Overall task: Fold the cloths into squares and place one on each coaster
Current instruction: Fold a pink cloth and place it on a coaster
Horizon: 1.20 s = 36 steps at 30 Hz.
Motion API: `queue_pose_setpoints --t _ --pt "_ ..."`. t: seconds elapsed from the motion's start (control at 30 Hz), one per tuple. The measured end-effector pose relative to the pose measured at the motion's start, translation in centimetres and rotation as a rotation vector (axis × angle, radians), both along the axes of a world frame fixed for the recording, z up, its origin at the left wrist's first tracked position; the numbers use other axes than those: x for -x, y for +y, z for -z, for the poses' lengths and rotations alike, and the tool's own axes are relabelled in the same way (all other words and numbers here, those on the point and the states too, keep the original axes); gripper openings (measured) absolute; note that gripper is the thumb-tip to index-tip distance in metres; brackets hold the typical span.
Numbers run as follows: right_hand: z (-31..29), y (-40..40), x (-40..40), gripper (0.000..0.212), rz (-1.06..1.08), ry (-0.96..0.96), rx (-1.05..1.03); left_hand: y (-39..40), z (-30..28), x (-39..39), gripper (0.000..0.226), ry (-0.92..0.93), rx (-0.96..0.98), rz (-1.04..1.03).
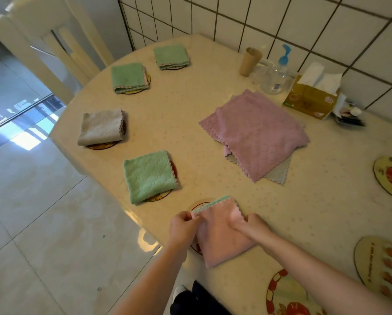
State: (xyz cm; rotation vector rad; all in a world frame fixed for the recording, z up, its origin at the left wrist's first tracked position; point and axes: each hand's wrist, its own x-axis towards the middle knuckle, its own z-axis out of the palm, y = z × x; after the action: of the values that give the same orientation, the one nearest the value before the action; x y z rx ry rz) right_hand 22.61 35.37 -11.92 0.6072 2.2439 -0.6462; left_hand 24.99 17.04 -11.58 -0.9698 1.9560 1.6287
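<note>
At the near table point(304, 201) edge we see the left hand point(182, 228) and right hand point(253, 226) each pinching a far corner of the folded pink cloth point(222, 237), which lies over a coaster point(198, 206). Farther off, four folded cloths cover coasters; a pink unfolded stack point(256, 133) lies mid-table.

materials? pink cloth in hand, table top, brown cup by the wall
Pink cloth: looks like plush microfibre, matte, scalloped stitched edge. Table top: probably a glossy plastic cover or laminate; it mirrors window glare. Brown cup: matte tan, possibly paper or bamboo fibre; cannot tell.
</note>
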Motion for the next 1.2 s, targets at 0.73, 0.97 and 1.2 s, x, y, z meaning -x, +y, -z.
queue_pose_setpoints --t 0.73,0.97,1.2 --pt "0.6 2.9 1.0 0.01 -0.264 0.13 0.034 -3.5 0.8 0.8 0.032 0.145 0.642 0.355" --pt "-0.8 6.2 7.5 0.004 -0.283 0.451 -0.049 0.6 -0.6 7.4 0.037 0.491 0.828 0.829" --pt "-0.9 4.9 12.7 0.026 -0.497 0.582 -0.294 4.6 -0.1 16.5 0.053 0.709 0.827 1.186"
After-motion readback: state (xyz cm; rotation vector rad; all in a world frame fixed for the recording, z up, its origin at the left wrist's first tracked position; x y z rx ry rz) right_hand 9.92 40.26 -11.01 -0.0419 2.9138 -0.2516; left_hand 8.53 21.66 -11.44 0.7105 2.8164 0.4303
